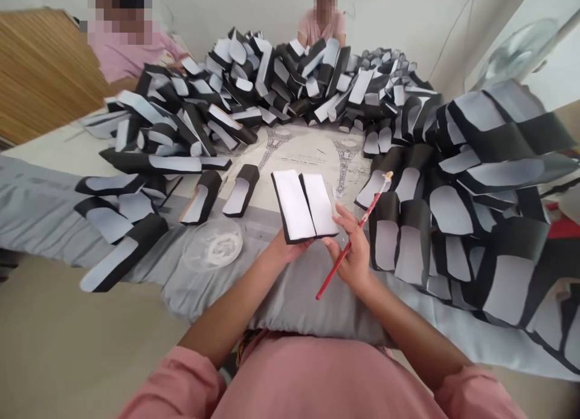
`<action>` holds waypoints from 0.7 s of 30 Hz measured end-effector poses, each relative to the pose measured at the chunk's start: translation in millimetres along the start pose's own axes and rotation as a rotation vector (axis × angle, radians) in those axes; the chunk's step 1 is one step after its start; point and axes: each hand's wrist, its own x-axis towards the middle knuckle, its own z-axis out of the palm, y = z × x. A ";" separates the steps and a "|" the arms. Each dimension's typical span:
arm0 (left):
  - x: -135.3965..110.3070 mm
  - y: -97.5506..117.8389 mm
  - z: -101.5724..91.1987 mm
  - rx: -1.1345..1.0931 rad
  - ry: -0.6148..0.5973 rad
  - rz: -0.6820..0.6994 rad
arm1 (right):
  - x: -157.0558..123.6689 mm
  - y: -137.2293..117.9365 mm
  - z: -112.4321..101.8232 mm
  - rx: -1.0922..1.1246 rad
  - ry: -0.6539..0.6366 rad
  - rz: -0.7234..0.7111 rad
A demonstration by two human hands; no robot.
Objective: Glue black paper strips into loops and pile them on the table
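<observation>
My left hand (286, 248) grips the lower edge of a folded black card (304, 204), whose two white inner faces lie open like a book. My right hand (351, 250) holds a red-handled paintbrush (357, 231) slanting across the fingers, its pale tip pointing away from me. Those fingers sit close beside the card's right edge. Several similar black-and-white folded cards (471, 207) lie heaped to my right, and more (290, 80) form a large pile beyond my hands. A clear plastic dish (212, 245) with white residue sits left of my hands.
A grey cushion (294, 298) lies against my lap, on grey cloth. A sheet printed with Eiffel Towers (308, 156) lies beyond the card. Two people in pink (127, 53) (321, 29) sit across the pile. A fan (516, 53) stands at the right.
</observation>
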 end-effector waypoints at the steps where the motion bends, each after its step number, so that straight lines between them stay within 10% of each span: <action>1: -0.7 -0.4 0.7 -0.010 -0.028 -0.006 | 0.1 -0.5 0.2 0.012 -0.003 -0.001; 21: -4.3 0.9 4.3 -0.072 -0.151 0.028 | 2.4 -1.9 1.2 0.009 -0.095 -0.045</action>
